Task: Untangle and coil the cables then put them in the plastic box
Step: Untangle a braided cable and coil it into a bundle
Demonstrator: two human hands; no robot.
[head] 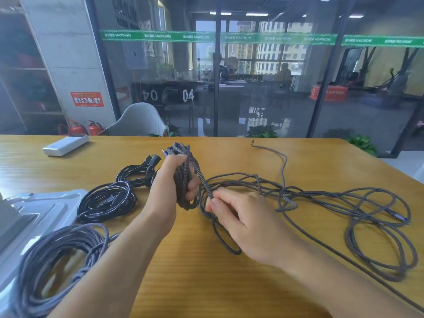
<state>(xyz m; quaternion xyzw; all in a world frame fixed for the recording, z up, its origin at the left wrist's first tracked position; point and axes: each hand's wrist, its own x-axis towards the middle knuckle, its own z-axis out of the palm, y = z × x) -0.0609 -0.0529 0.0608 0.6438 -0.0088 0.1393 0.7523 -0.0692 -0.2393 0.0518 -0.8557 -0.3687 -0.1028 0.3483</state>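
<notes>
1. Left grip [177, 177] was clenched round a partly wound coil of braided cable [183, 171], fingers curled about the bundle and holding it upright above the bench [160, 271], a plug end poking out at the coil's far top.
2. Right grip [238, 216] pinched one strand of the same cable between thumb and fingertips, just right of the coil; that strand ran taut up from the pinch to the top of the bundle.
3. From the right grip the rest of the cable spread as loose tangled loops [344, 207] over the right half of the bench, with one free end [253, 143] lying far off toward the bench's far edge.
4. Left of the left grip lay a black power cable [107, 198], gathered in rough loops on the bench, its plug [152, 160] at the far end of the heap.
5. Nearer, at the left, a second braided cable [57, 258] rested in a wide coil, partly over the plastic box [46, 210] at the bench's left edge; whether it sat inside the box or on top I could not tell.
6. At the far left of the bench lay a white power bank [65, 144].
7. Beyond the bench stood a pale chair [140, 120], two red fire extinguishers [86, 128] by a concrete pillar, and a glass partition [275, 88] with a green stripe.
</notes>
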